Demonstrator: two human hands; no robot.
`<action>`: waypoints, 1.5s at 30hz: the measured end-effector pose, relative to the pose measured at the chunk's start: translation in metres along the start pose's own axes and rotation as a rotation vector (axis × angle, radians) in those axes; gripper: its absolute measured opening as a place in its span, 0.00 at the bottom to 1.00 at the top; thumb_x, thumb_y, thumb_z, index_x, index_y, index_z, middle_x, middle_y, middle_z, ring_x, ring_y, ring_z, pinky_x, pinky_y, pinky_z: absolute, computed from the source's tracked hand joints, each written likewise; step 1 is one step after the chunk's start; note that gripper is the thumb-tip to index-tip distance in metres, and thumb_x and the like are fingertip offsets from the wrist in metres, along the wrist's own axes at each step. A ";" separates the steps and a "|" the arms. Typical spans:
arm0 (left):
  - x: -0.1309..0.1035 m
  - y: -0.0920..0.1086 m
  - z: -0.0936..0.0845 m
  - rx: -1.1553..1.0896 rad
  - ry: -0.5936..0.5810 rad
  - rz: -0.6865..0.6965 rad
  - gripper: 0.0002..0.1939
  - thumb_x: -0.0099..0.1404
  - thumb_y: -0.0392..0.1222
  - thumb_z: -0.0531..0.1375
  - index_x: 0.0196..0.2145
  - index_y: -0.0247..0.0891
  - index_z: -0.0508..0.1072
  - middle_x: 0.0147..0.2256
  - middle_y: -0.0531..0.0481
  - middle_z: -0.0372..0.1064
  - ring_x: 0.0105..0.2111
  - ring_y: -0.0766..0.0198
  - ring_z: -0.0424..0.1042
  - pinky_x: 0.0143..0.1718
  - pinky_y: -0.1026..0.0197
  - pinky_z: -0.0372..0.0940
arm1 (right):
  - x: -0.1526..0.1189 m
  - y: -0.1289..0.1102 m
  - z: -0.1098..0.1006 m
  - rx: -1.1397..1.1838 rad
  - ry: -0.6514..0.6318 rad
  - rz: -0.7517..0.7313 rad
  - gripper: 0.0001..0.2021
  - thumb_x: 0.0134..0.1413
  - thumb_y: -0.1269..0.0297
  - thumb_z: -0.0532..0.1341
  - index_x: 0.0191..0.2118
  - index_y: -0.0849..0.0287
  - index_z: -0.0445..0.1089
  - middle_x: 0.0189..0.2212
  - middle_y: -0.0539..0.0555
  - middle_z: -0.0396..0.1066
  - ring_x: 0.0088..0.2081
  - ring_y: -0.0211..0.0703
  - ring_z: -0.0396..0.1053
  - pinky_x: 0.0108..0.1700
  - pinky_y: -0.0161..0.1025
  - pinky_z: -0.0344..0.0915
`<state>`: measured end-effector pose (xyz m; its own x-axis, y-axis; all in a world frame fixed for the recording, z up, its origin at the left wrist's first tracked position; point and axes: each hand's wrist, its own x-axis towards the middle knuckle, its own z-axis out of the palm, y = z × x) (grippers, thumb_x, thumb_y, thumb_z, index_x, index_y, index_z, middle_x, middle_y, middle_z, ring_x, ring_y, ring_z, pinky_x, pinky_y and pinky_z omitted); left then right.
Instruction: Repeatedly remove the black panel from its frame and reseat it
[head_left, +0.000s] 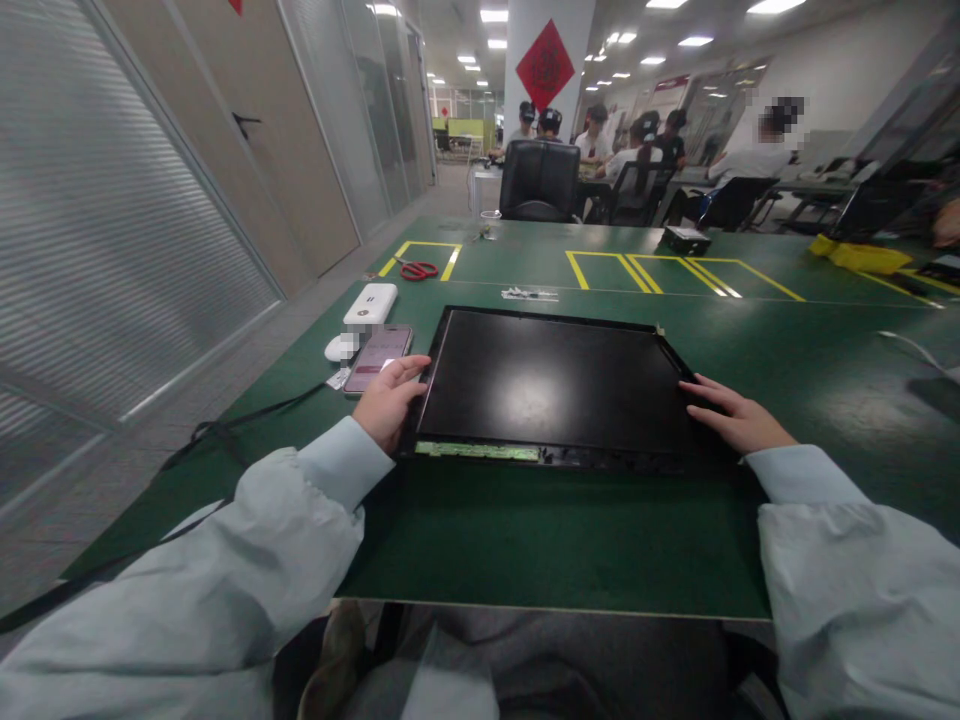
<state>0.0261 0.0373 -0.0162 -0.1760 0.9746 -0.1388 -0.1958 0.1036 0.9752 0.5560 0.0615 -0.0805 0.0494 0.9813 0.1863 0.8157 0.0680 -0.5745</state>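
Observation:
A flat black display panel (555, 380) lies before me on the green table (555, 545), its dark screen facing up and reflecting a ceiling light. Along its near edge, on the left, runs a green circuit strip (476, 452). My left hand (386, 402) grips the panel's left side, fingertips on the frame. On the opposite side, my right hand (739, 415) has its fingers against the right edge. The undersides of the panel and some fingertips are hidden. Just beyond my left hand rests a phone (380, 358) with a lit screen.
A white device like a power bank (370, 303) and a rounded white object (341, 348) sit at the left. Red-handled scissors (418, 270) lie farther back near yellow tape outlines. A black box (685, 240) stands at the far edge; beyond are a chair (540, 180) and several people.

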 end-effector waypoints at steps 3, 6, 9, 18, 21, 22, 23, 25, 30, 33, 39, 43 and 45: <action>0.001 0.001 0.001 -0.061 0.005 -0.031 0.22 0.47 0.27 0.62 0.42 0.39 0.71 0.42 0.50 0.77 0.31 0.65 0.76 0.31 0.63 0.72 | 0.000 0.000 0.001 0.003 0.015 0.001 0.27 0.50 0.42 0.63 0.54 0.43 0.80 0.68 0.52 0.67 0.70 0.66 0.62 0.71 0.60 0.57; 0.002 0.002 0.001 -0.084 0.003 -0.074 0.24 0.48 0.28 0.62 0.45 0.39 0.71 0.36 0.52 0.76 0.28 0.64 0.75 0.30 0.63 0.71 | 0.000 -0.002 0.000 0.010 0.014 0.008 0.27 0.49 0.42 0.64 0.54 0.42 0.80 0.68 0.52 0.68 0.69 0.66 0.62 0.71 0.61 0.57; 0.000 0.004 0.004 -0.113 0.028 -0.127 0.26 0.51 0.28 0.61 0.50 0.39 0.70 0.31 0.54 0.75 0.24 0.64 0.73 0.26 0.63 0.70 | 0.000 -0.003 -0.001 0.015 0.009 0.014 0.27 0.48 0.42 0.64 0.53 0.42 0.81 0.68 0.51 0.68 0.69 0.66 0.62 0.71 0.61 0.58; -0.005 0.010 0.012 -0.204 0.062 -0.225 0.31 0.57 0.24 0.58 0.58 0.38 0.67 0.26 0.56 0.73 0.20 0.65 0.73 0.22 0.65 0.69 | 0.000 -0.005 -0.003 0.005 -0.003 0.023 0.27 0.49 0.43 0.64 0.55 0.43 0.80 0.68 0.51 0.68 0.70 0.66 0.61 0.71 0.60 0.57; -0.005 0.011 0.011 -0.202 0.045 -0.226 0.34 0.56 0.22 0.59 0.60 0.37 0.67 0.27 0.55 0.74 0.19 0.65 0.73 0.22 0.65 0.69 | 0.000 -0.005 -0.003 0.015 -0.004 0.030 0.28 0.49 0.43 0.64 0.55 0.44 0.81 0.68 0.52 0.67 0.70 0.67 0.60 0.72 0.61 0.56; -0.005 0.011 0.010 -0.197 0.035 -0.225 0.36 0.55 0.22 0.60 0.61 0.37 0.66 0.27 0.55 0.75 0.19 0.65 0.73 0.22 0.65 0.69 | 0.000 -0.005 -0.003 0.018 -0.006 0.030 0.27 0.49 0.44 0.64 0.55 0.44 0.81 0.68 0.52 0.67 0.70 0.67 0.60 0.72 0.60 0.56; -0.006 0.011 0.010 -0.193 0.024 -0.221 0.38 0.55 0.21 0.60 0.63 0.37 0.65 0.28 0.55 0.76 0.19 0.65 0.73 0.22 0.65 0.70 | 0.000 -0.005 -0.003 0.019 -0.007 0.029 0.27 0.49 0.44 0.64 0.55 0.43 0.81 0.68 0.52 0.67 0.70 0.67 0.60 0.72 0.60 0.56; -0.007 0.011 0.010 -0.192 0.010 -0.203 0.42 0.55 0.20 0.61 0.66 0.39 0.63 0.30 0.55 0.78 0.19 0.65 0.73 0.22 0.65 0.70 | 0.000 -0.004 -0.003 0.022 -0.007 0.029 0.27 0.49 0.44 0.64 0.55 0.43 0.81 0.68 0.51 0.67 0.70 0.66 0.61 0.72 0.59 0.57; -0.008 0.009 0.008 -0.226 -0.043 -0.183 0.36 0.58 0.24 0.64 0.64 0.34 0.69 0.31 0.50 0.82 0.22 0.64 0.77 0.26 0.64 0.73 | 0.000 -0.004 -0.002 0.028 0.005 0.024 0.26 0.50 0.46 0.64 0.54 0.45 0.81 0.68 0.53 0.67 0.70 0.66 0.61 0.72 0.60 0.57; -0.008 0.006 0.008 -0.197 -0.089 -0.145 0.28 0.56 0.27 0.66 0.56 0.32 0.77 0.31 0.48 0.83 0.29 0.59 0.81 0.31 0.63 0.74 | 0.000 -0.005 -0.002 0.033 0.012 0.020 0.26 0.49 0.47 0.64 0.54 0.46 0.81 0.68 0.54 0.68 0.70 0.66 0.62 0.71 0.60 0.57; -0.007 0.004 0.007 -0.110 -0.208 -0.025 0.23 0.51 0.35 0.68 0.47 0.36 0.84 0.42 0.45 0.84 0.49 0.44 0.81 0.47 0.53 0.76 | 0.000 -0.006 -0.001 0.059 0.026 0.031 0.25 0.48 0.47 0.65 0.52 0.44 0.82 0.67 0.53 0.69 0.70 0.66 0.61 0.72 0.60 0.56; -0.005 0.003 0.008 -0.119 -0.263 0.023 0.24 0.49 0.37 0.66 0.46 0.37 0.85 0.47 0.45 0.83 0.56 0.40 0.77 0.57 0.47 0.71 | 0.000 -0.006 -0.001 0.077 0.032 0.036 0.24 0.48 0.47 0.66 0.51 0.45 0.82 0.67 0.53 0.68 0.69 0.67 0.62 0.72 0.62 0.56; -0.004 0.002 0.007 -0.135 -0.290 0.047 0.24 0.50 0.38 0.66 0.47 0.38 0.85 0.49 0.46 0.83 0.58 0.39 0.75 0.61 0.44 0.69 | 0.000 -0.005 -0.001 0.075 0.032 0.031 0.24 0.48 0.47 0.66 0.51 0.45 0.81 0.67 0.54 0.69 0.69 0.67 0.63 0.71 0.62 0.57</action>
<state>0.0335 0.0347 -0.0122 0.0902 0.9957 -0.0207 -0.3232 0.0489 0.9450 0.5522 0.0607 -0.0768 0.0939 0.9768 0.1923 0.7677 0.0519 -0.6386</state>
